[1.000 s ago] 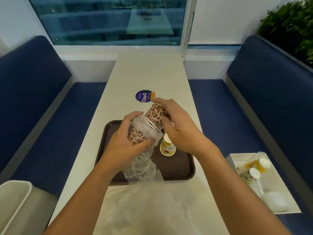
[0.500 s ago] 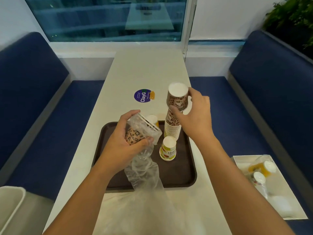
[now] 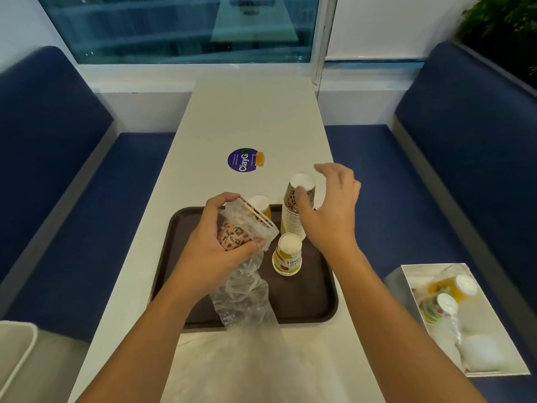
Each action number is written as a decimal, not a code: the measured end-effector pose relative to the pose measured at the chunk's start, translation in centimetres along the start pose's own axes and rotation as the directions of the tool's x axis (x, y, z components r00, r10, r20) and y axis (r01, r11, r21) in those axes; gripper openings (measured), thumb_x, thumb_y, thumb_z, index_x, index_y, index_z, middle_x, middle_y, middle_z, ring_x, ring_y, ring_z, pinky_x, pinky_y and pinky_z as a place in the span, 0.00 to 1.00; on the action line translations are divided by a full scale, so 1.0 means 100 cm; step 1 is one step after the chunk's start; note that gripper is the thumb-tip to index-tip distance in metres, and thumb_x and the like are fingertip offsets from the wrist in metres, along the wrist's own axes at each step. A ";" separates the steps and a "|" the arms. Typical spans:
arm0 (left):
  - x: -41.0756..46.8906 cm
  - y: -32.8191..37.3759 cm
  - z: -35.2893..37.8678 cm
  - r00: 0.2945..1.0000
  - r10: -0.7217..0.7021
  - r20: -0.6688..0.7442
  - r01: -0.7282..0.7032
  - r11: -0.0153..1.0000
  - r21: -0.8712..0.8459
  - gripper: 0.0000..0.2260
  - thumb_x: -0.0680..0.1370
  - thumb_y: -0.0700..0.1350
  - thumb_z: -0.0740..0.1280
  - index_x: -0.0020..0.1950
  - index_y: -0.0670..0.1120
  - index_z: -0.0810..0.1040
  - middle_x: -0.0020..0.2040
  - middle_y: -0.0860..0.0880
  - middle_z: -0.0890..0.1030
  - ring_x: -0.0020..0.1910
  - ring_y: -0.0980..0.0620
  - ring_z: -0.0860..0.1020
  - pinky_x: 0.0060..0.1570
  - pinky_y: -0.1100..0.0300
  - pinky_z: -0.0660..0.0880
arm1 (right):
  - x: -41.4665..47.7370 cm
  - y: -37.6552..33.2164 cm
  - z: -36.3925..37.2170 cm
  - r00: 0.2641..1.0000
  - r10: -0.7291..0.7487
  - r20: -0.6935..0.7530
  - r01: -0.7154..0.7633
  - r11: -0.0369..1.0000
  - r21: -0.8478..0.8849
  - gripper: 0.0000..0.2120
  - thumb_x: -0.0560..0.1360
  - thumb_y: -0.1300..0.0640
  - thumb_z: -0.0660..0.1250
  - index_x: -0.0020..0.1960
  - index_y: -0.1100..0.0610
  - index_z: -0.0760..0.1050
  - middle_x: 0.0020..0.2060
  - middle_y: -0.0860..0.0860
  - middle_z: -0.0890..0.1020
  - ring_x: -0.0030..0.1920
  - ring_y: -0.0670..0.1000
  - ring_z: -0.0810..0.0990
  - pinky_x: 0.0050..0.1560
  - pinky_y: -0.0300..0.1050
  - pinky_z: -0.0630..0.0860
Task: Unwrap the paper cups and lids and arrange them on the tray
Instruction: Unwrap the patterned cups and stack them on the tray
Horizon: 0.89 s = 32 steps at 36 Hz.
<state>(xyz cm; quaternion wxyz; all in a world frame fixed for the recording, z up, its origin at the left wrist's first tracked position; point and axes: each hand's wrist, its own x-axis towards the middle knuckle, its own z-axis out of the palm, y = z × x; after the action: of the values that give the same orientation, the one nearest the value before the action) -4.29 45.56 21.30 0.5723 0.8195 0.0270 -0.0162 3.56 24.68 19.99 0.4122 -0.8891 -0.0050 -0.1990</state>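
A dark brown tray [image 3: 319, 303] lies on the white table. My left hand [image 3: 215, 245] grips leopard-print paper cups [image 3: 232, 235] still inside a clear plastic wrapper [image 3: 247, 292], which trails down toward me. A tall upside-down stack of leopard-print cups [image 3: 296, 210] stands at the tray's far right. My right hand [image 3: 331, 210] hovers beside that stack with its fingers spread, the thumb by the top cup. An inverted fruit-print cup stack [image 3: 287, 254] stands on the tray in front, and an orange cup [image 3: 260, 203] shows behind my left hand.
A white box [image 3: 494, 370] on the right bench holds more wrapped cups and white lids. A round purple sticker [image 3: 242, 159] marks the table beyond the tray. A white bin [image 3: 14, 353] sits at the lower left. Blue benches flank the table.
My right hand pulled part of the leopard cups out of the wrapper, set them upside down on the tray and has opened beside them. My left hand kept its grip.
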 end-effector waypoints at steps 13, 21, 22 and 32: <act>-0.024 0.011 -0.009 0.998 0.057 -0.002 -0.057 0.998 0.016 0.36 0.71 0.50 0.81 0.71 0.69 0.66 0.61 0.61 0.77 0.58 0.54 0.81 0.58 0.51 0.82 | -0.041 -0.059 -0.022 0.847 -0.345 0.405 0.228 0.923 0.311 0.11 0.85 0.58 0.62 0.47 0.59 0.80 0.41 0.46 0.79 0.44 0.46 0.77 0.43 0.36 0.72; -0.034 0.011 -0.017 0.997 0.078 0.013 -0.079 0.996 0.035 0.36 0.71 0.48 0.81 0.70 0.70 0.65 0.59 0.66 0.77 0.59 0.59 0.79 0.55 0.60 0.81 | -0.036 -0.072 -0.032 0.890 -0.265 0.370 0.196 0.957 0.213 0.12 0.86 0.55 0.59 0.47 0.56 0.77 0.41 0.43 0.78 0.45 0.44 0.77 0.43 0.40 0.75; -0.036 0.011 -0.019 0.997 0.078 0.008 -0.078 0.996 0.036 0.36 0.71 0.49 0.81 0.70 0.70 0.65 0.58 0.68 0.77 0.59 0.61 0.79 0.55 0.60 0.82 | -0.035 -0.075 -0.036 0.870 -0.288 0.399 0.218 0.953 0.212 0.11 0.85 0.55 0.59 0.48 0.56 0.77 0.42 0.43 0.79 0.46 0.43 0.77 0.44 0.40 0.75; -0.039 0.019 -0.020 0.993 0.111 0.049 -0.111 0.994 -0.003 0.36 0.74 0.49 0.79 0.74 0.69 0.65 0.63 0.67 0.76 0.61 0.59 0.79 0.60 0.53 0.82 | -0.040 -0.083 -0.043 0.802 -0.338 0.493 0.214 0.932 0.291 0.11 0.85 0.56 0.63 0.49 0.60 0.81 0.40 0.51 0.82 0.43 0.48 0.78 0.43 0.45 0.75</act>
<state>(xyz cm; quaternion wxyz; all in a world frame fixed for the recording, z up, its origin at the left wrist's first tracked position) -8.06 46.71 23.96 0.5730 0.8189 -0.0324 -0.0045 -3.07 27.61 27.18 0.4568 -0.8471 -0.2717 0.0003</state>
